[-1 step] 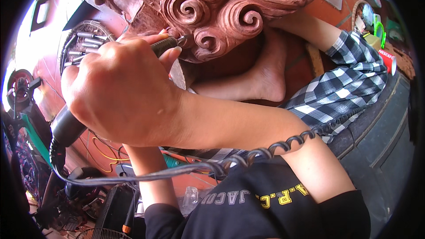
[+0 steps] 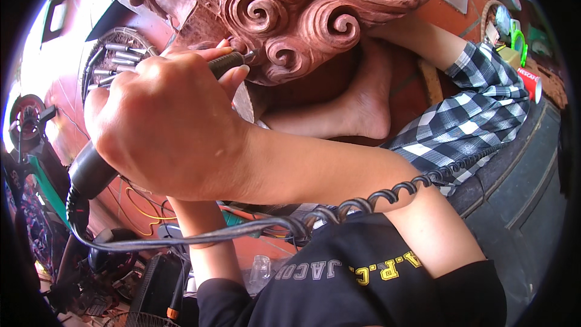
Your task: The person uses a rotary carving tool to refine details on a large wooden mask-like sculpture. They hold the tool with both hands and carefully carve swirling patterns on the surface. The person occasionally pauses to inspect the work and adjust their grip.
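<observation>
Red floor tiles lie beyond the work, strewn with odds and ends. Closest to the camera, the right hand is wrapped tight round a black rotary tool, its tip meeting the carved wooden scrolls just ahead of the fingertips. A coiled cable trails back under the forearm. The left hand is hidden (only its forearm shows), so I cannot tell its state. Stiff and light, the tool probably handles best gripped near its ribbed nose.
</observation>
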{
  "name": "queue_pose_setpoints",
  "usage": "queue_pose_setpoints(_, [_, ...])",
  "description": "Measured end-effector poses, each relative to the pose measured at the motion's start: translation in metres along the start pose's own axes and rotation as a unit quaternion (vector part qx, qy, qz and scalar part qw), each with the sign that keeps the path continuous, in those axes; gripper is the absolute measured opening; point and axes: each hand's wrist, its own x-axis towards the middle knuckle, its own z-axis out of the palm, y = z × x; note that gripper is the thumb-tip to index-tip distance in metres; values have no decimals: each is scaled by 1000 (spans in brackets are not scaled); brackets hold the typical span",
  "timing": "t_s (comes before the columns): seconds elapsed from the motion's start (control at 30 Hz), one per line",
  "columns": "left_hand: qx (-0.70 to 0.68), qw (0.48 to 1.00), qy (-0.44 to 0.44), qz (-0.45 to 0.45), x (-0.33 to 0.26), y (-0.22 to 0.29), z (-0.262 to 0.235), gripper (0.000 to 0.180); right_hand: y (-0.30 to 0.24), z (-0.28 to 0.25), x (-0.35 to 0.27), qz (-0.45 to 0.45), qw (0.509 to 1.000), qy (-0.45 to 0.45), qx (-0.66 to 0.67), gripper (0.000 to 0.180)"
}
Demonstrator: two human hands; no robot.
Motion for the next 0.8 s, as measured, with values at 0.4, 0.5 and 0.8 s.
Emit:
queue_pose_setpoints(0.4, [175, 984, -37, 9, 14, 11, -34, 12, 13, -7, 8, -4, 999, 16, -35, 15])
queue_pose_setpoints(0.5, [194, 981, 10, -1, 5, -9, -35, 14, -10, 0, 17, 22, 998, 53, 17, 15])
queue_pose_setpoints(0.8, [-554, 821, 47, 130, -2, -14, 41, 23, 1, -5, -5, 37, 995, 95, 21, 13])
